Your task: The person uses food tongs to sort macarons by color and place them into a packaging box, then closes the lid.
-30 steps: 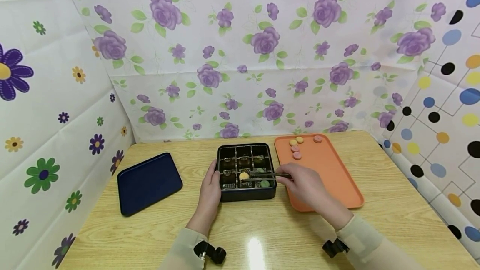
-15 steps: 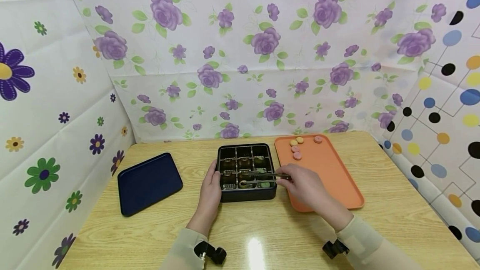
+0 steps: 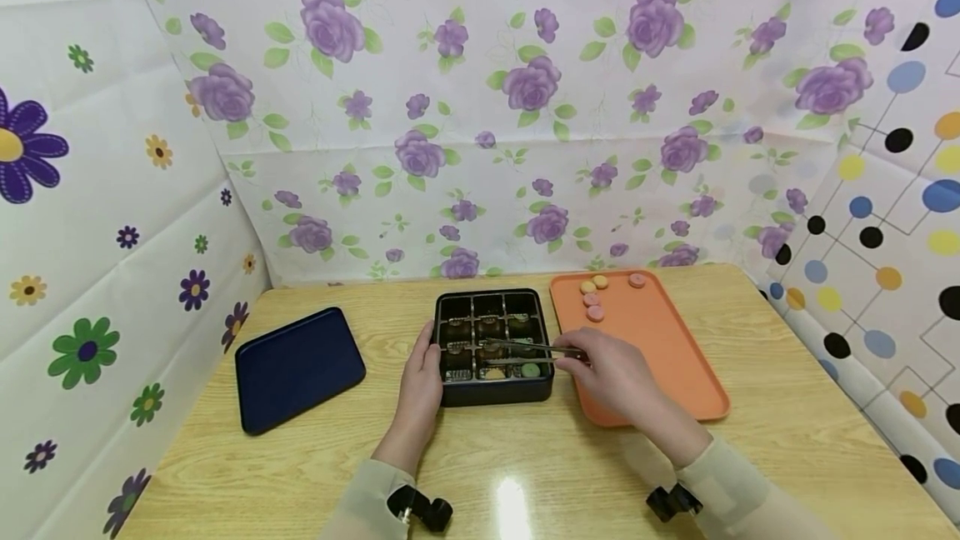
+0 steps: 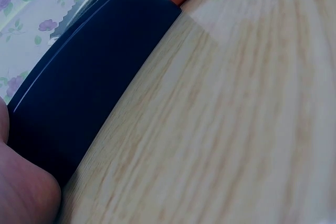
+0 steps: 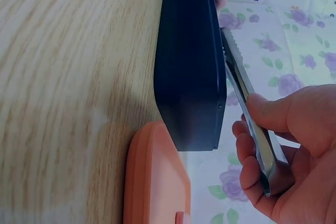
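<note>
A black box (image 3: 491, 390) with nine compartments stands mid-table; its dark side fills the wrist views (image 4: 89, 77) (image 5: 189, 66). My left hand (image 3: 426, 363) grips the box's left wall, thumb on the rim; only the heel of the hand (image 4: 23, 187) shows in the left wrist view. My right hand (image 3: 576, 357) (image 5: 262, 129) pinches metal tongs (image 3: 525, 347) (image 5: 252, 114), which reach left over the box with nothing visible between their tips. A yellow round piece (image 3: 494, 372) lies in the front middle compartment and a green one (image 3: 530, 370) in the front right.
An orange tray (image 3: 652, 357) (image 5: 152, 177) lies right of the box, touching it, with several pink and yellow round pieces (image 3: 592, 298) at its far end. A dark blue tray (image 3: 298, 367) lies at the left. Flowered sheets wall in the table.
A second ago the tongs held the yellow piece above the box. They lowered it into the front middle compartment, let go, and now sit slightly higher without it. The left hand stayed put.
</note>
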`<state>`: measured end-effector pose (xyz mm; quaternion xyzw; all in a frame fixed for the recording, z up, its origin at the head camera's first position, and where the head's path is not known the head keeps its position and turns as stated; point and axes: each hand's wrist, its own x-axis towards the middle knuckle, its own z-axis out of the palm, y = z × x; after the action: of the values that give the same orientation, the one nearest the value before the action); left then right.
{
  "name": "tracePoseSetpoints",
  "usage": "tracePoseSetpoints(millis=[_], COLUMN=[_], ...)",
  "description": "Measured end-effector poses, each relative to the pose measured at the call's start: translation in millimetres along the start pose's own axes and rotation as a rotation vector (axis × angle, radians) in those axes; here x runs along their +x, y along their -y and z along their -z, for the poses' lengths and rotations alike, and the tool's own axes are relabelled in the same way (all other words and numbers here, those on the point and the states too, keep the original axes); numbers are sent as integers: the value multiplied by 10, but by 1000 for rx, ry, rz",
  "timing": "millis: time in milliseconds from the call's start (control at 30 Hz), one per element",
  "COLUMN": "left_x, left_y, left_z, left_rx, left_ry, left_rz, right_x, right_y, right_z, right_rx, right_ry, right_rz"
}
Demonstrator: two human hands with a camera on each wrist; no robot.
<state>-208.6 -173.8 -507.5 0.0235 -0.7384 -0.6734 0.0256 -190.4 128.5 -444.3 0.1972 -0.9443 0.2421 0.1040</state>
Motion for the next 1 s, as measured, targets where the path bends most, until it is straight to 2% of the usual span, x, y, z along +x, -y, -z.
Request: tracePoseSetpoints(millis=[267,1000], left_x=[20,-12], left_y=[26,-8], left_z=[-10,-4], left_rx=[-18,-5], left_ry=[-3,-9], left_rz=[-13,0], right_x=[-3,42], right_y=[-46,-321], right_z=[16,165], right_rx=[38,88], right_ry=[-18,-92], right_rz=[-64,-139])
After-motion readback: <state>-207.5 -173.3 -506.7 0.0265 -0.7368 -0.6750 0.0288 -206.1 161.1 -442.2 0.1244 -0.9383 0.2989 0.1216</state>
